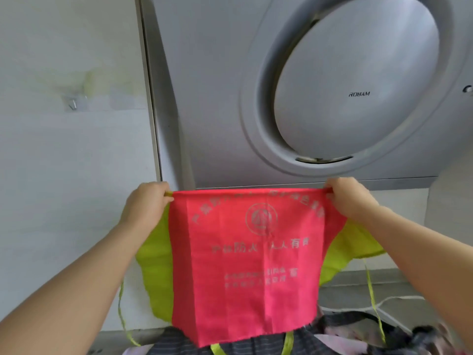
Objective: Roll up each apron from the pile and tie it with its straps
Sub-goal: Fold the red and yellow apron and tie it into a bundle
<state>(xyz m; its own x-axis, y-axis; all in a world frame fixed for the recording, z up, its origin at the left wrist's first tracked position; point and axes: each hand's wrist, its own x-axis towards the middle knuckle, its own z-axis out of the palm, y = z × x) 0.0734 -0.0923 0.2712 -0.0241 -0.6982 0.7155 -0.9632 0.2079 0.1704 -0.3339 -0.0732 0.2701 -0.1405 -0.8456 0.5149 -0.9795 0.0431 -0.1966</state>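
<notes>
the grey range hood (204, 98) fills most of what is in front of you, and its big round panel (353, 73) carries the lettering robam. to its left stands a white wall (64, 175), stained yellowish high up.

you hold the apron (245, 265) up in the air in front of the hood's lower edge, spread flat and facing you. its front is a red panel with pale printed characters and a round emblem, and lime-green cloth shows from behind it on both sides. the top edge is stretched level between your hands. the bottom hem hangs in front of the pile, and i cannot tell whether it touches it.

your left hand (146, 203) grips the top left corner with the fingers curled round the cloth. your right hand (350, 198) grips the top right corner the same way. both forearms reach up from the lower corners of the view.

the pile (332, 336) of dark striped and grey cloth lies along the bottom, on a grey counter (358, 290).

thin lime-green straps dangle loose. the left strap (121, 311) hangs under the green cloth on that side, and the right strap (371, 285) falls toward the pile. two short ends (288, 342) show below the red hem.

a white cable (394, 301) lies on the counter behind the pile. a small clear hook (73, 103) sits on the wall at upper left.
</notes>
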